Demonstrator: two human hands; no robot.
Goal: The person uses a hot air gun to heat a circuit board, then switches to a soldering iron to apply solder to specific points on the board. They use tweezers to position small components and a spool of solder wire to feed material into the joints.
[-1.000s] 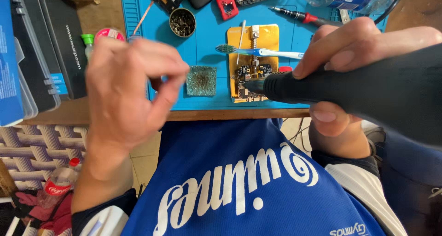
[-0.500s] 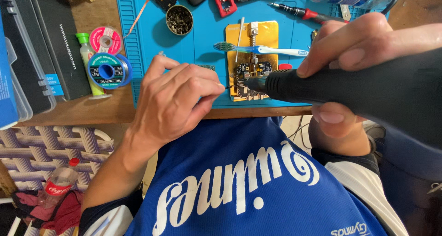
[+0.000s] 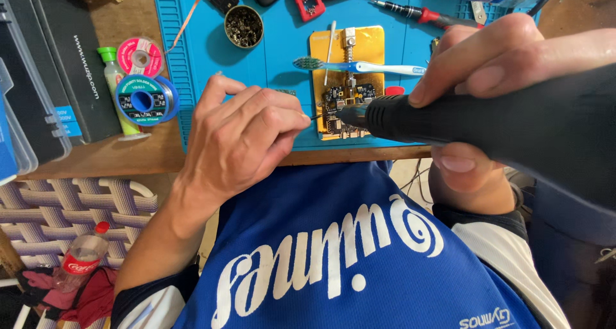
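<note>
My right hand (image 3: pixel 494 78) grips a thick black hot-air tool (image 3: pixel 487 127) whose nozzle points left at a small circuit board (image 3: pixel 343 111). The board sits clamped in a yellow holder (image 3: pixel 369 46) on a blue work mat (image 3: pixel 282 53). My left hand (image 3: pixel 240 139) is curled at the mat's front edge, pinching a thin metal tool (image 3: pixel 314 117), probably tweezers. Its tip reaches toward the board beside the nozzle. A toothbrush (image 3: pixel 359 66) with a blue and white handle lies across the holder.
A round tin of small parts (image 3: pixel 244 26) stands at the back of the mat. Solder spools (image 3: pixel 144 98), a green-capped bottle (image 3: pixel 110 69) and black cases (image 3: pixel 58 66) are on the wooden bench at the left. A red-handled screwdriver (image 3: pixel 417 11) lies at the back right. A plastic bottle (image 3: pixel 80 258) lies on the floor.
My left hand has come down from in front of the camera and moved right to the board, uncovering the solder spools. The right hand and hot-air tool stayed nearly still.
</note>
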